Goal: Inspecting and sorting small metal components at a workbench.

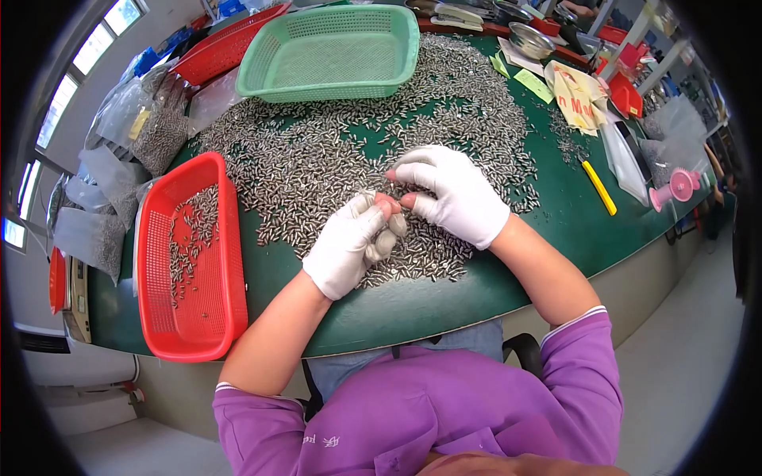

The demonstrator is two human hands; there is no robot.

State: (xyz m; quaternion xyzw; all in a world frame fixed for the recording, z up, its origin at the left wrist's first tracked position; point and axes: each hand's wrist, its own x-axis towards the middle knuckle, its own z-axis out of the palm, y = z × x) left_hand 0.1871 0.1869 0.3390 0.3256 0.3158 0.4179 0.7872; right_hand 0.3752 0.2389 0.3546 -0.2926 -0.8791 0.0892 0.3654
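Observation:
Both my hands wear white gloves with bare fingertips and meet over a wide heap of small, shiny metal pieces [302, 174]. The pieces are short and rod-like; their exact kind is too small to tell. My left hand [349, 244] is closed, its thumb and forefinger pinched together. Whatever lies in that pinch is hidden. Just to its right, my right hand [456, 194] is curved with thumb and forefinger apart. Its thumb tip comes close to the left fingertips, and I see nothing between its fingers.
A red plastic basket [236, 278] with some metal pieces stands at the left. A green basket [329, 94] sits behind the heap. Filled plastic bags [99, 238] line the left edge. At the right lie a yellow-handled cutter [599, 188] and a small pink fan [677, 188].

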